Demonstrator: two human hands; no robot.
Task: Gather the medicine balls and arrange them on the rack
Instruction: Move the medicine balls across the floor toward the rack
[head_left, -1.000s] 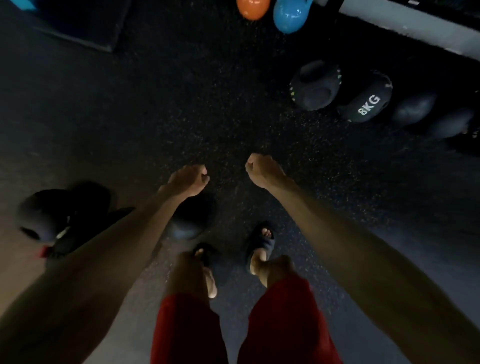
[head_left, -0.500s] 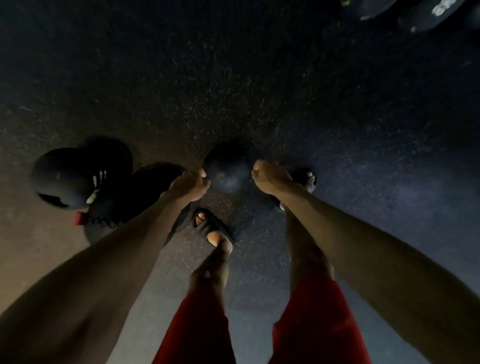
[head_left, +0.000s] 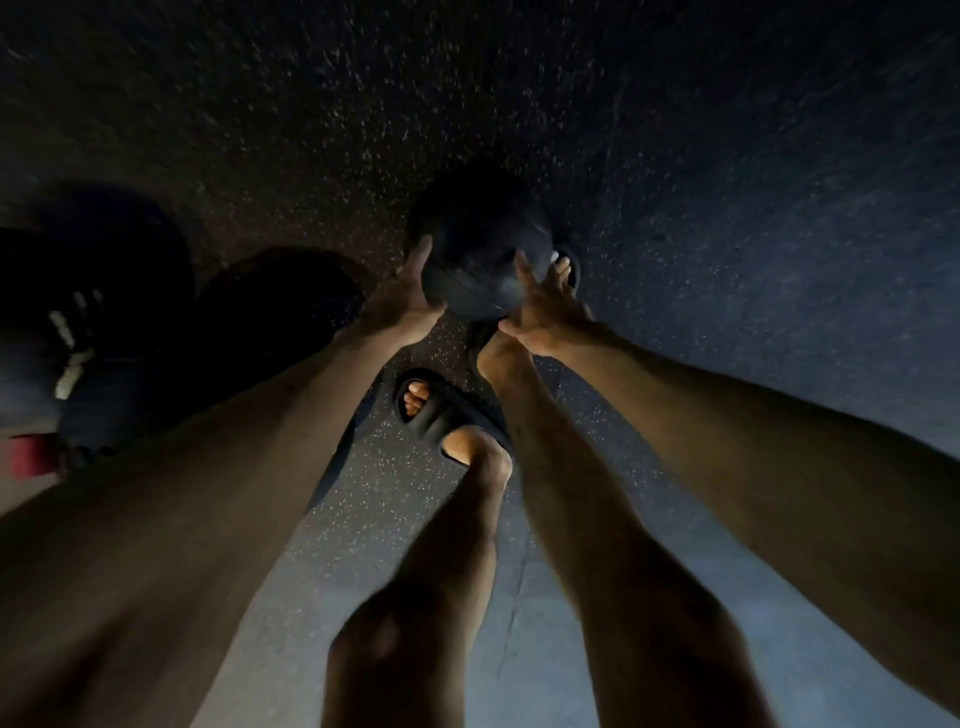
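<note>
Dim light, view straight down. A dark medicine ball (head_left: 480, 260) sits on the speckled rubber floor (head_left: 675, 156), just ahead of the person's feet. Both arms reach down to it. The left hand (head_left: 405, 296) is open, palm cupped against the ball's left side, fingers (head_left: 422, 254) extended up along the curve and touching it. The right hand (head_left: 545, 306) is open too, fingers (head_left: 522, 267) spread and laid against the ball's lower right side, thumb splayed out toward the near side. The ball lies between the two palms; whether it is off the floor cannot be told.

Bare feet in black slide sandals: one sandal (head_left: 441, 410) near centre, toes showing; the other foot is partly hidden behind the right hand, just beside the ball.

At far left, more dark balls (head_left: 93, 322) clustered on the floor, one with pale markings, blurred. A small red object (head_left: 31, 457) beside them, too dark to identify.
</note>
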